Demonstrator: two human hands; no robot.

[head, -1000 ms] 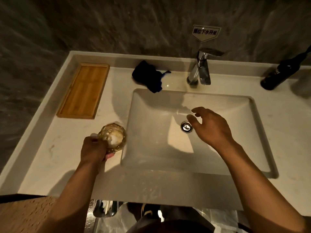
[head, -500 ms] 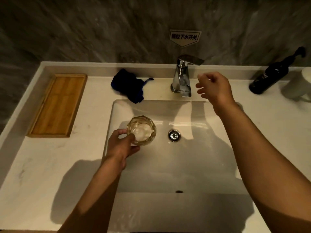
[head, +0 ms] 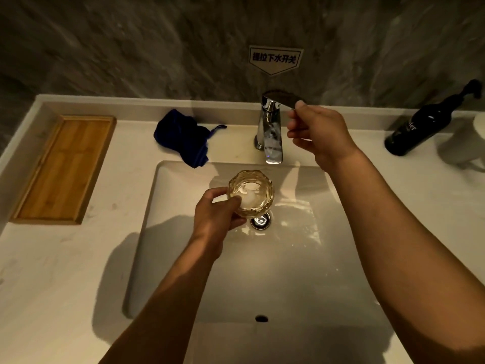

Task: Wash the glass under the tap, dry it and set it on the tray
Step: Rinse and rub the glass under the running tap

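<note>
A faceted clear glass is held upright over the white sink basin, just in front of the chrome tap's spout. My left hand grips the glass from its left side, thumb on the rim. Up at the tap, my right hand pinches the end of the lever handle. No water stream is visible. At the far left of the counter lies the wooden tray. A dark blue cloth is crumpled behind the basin's left corner.
A dark pump bottle lies tilted at the right rear, next to a white cup at the frame edge. The drain sits below the glass. A grey stone wall with a small sign backs the counter.
My left hand carried the glass from the counter's left into the basin, under the spout. My right hand rose from the basin to the tap lever and closed on it.
</note>
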